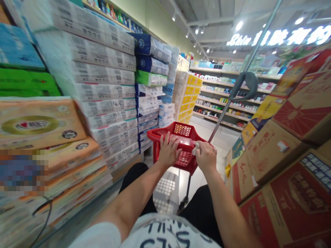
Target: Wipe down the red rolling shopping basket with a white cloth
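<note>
Basket point(184, 130) under both hands | left hand point(169, 152) grasps near rim | right hand point(206, 157) clenched on rim

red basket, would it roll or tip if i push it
The red basket is probably light: mesh plastic, little visible inside. It likely rolls, given the apparent wheel below. The tall handle may make it tippy.

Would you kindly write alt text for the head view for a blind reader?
The left hand lies on the near rim of a red shopping basket in a shop aisle; the right hand beside it pinches a white scrap. Tissue packs stack left, cardboard boxes right.
</note>
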{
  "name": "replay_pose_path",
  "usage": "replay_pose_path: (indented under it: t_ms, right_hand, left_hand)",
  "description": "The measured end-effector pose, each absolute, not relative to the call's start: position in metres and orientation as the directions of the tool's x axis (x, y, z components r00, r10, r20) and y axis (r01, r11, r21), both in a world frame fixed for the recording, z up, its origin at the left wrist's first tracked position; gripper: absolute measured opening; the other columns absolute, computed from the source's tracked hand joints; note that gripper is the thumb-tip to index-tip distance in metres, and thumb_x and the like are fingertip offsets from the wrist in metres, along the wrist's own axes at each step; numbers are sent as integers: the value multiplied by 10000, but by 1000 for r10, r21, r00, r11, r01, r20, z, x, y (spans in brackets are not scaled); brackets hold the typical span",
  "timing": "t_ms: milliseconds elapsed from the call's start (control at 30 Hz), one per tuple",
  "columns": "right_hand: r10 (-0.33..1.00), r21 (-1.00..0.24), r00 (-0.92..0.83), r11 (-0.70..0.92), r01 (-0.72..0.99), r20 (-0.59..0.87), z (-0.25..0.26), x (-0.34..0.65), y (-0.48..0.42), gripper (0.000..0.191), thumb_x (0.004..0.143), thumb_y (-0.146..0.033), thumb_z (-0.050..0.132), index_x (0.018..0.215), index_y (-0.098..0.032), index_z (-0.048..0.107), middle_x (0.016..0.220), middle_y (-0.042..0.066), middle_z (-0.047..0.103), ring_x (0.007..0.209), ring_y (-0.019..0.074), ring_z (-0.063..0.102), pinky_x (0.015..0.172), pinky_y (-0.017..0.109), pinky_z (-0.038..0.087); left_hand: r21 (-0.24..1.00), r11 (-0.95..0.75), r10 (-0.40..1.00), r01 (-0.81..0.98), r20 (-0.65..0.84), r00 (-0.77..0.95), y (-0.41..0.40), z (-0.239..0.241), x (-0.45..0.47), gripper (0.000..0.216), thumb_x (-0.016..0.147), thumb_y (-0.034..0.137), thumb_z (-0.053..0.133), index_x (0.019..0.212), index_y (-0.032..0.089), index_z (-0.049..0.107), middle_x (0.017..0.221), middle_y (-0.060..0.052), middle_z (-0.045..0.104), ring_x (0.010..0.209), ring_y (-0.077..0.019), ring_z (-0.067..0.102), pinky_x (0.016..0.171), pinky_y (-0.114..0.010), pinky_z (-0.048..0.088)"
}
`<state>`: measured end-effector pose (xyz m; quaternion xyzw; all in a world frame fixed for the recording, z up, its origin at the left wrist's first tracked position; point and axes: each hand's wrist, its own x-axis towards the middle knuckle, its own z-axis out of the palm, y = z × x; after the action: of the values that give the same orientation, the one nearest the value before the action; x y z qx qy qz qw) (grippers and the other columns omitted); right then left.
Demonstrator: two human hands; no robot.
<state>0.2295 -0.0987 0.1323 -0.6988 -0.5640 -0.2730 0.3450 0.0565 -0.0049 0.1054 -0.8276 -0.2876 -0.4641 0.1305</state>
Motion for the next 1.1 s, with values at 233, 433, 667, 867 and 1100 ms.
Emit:
replay_pose_path:
  t_ms: [233, 433, 667, 867, 1100]
  right_hand:
    - [642, -60, 93, -73, 996, 761, 139, 173, -101, 308, 817, -207, 530, 1106, -212, 637, 1033, 58, 654, 887, 205, 552, 843, 337, 315]
    - [620, 11, 42, -81, 997, 783, 142, 157, -96, 357, 823, -237, 545, 1174, -223, 610, 1142, 76, 636, 949, 229, 551, 860, 362, 311]
    - [699, 52, -25, -18, 998, 715, 145, 173, -106, 359, 833, -234, 542, 1188, -229, 603, 1143, 71, 635, 968, 217, 557, 873, 356, 331]
    - [660, 123, -48, -68, 990, 750, 137, 160, -92, 479, 850, -257, 523, 1318, -152, 515, 1328, 140, 537, 1168, 300, 473, 994, 440, 292]
    - [697, 91, -6, -85, 992, 717, 146, 174, -118, 415, 850, -241, 519, 1261, -191, 554, 1267, 101, 589, 1240, 297, 437, 1064, 489, 223]
  left_hand:
    - [111, -816, 316, 568, 907, 278, 15, 104, 32, 332, 953, 348, 361, 1150, 143, 532, 1249, -130, 561, 1375, -295, 299, 1136, -557, 215]
    - [7, -827, 310, 562, 839, 447, 17, 111, 24, 460, 943, 437, 386, 1354, 245, 460, 1324, -77, 534, 1317, -315, 339, 1112, -572, 214]
    - [23, -824, 312, 566, 852, 420, 19, 106, 36, 441, 930, 451, 397, 1258, 198, 549, 1311, -104, 518, 1331, -345, 279, 1120, -597, 161]
    - [31, -815, 309, 578, 868, 389, 14, 104, 50, 402, 933, 414, 394, 1217, 187, 565, 1288, -105, 524, 1326, -338, 280, 1125, -596, 162]
    - [20, -822, 284, 570, 881, 379, 25, 99, 49, 418, 946, 421, 351, 1230, 186, 549, 1302, -99, 517, 1350, -324, 263, 1134, -584, 169]
